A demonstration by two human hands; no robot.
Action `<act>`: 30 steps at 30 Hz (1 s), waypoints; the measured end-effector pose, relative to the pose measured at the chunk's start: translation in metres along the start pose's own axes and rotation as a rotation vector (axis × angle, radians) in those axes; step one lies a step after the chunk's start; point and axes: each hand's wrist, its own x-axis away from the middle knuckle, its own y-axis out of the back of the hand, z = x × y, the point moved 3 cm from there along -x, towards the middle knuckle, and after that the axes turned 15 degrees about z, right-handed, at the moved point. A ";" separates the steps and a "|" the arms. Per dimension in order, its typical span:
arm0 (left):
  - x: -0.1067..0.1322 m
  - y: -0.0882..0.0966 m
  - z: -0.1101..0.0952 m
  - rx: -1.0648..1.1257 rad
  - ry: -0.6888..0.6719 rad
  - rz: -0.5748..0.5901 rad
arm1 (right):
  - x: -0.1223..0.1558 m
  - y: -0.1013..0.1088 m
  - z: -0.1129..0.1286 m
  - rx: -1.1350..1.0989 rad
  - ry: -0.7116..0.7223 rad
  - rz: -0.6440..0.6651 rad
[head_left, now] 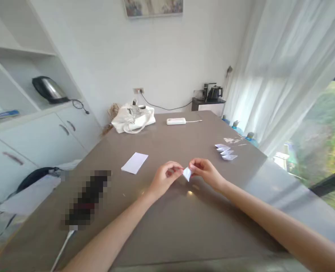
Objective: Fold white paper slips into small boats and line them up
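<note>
Over the middle of the brown table [167, 219], my left hand [165, 178] and my right hand [203, 172] meet, fingers pinched on a small folded white paper piece [187, 174] between them. The paper hangs just above the tabletop, its point tilted down. A flat stack of white paper sheets [135, 163] lies to the left of my left hand. Several folded white paper pieces [226, 152] sit in a short row to the right, beyond my right hand.
A white bag [133, 119] and a white power bank with cable [176, 121] lie at the table's far end. A blurred-out dark object [86, 200] sits near the left edge. Cabinets with a kettle [48, 90] stand left; curtains and window are right.
</note>
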 end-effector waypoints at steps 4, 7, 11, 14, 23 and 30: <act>-0.002 0.000 -0.005 -0.080 -0.007 0.068 | 0.000 0.000 -0.011 -0.292 -0.106 0.115; -0.001 -0.001 -0.008 -0.064 -0.061 0.071 | 0.000 -0.004 -0.017 -0.424 -0.223 0.160; 0.001 -0.002 -0.008 0.071 -0.016 0.100 | 0.001 -0.010 -0.014 -0.365 -0.225 0.151; 0.001 -0.003 -0.006 0.151 0.069 0.146 | 0.001 -0.011 -0.003 -0.051 -0.055 0.109; -0.002 -0.002 0.000 0.152 0.101 0.176 | -0.001 -0.008 -0.002 0.212 -0.066 0.187; -0.003 -0.001 0.005 0.351 0.084 0.101 | -0.001 -0.008 -0.003 0.004 -0.039 0.177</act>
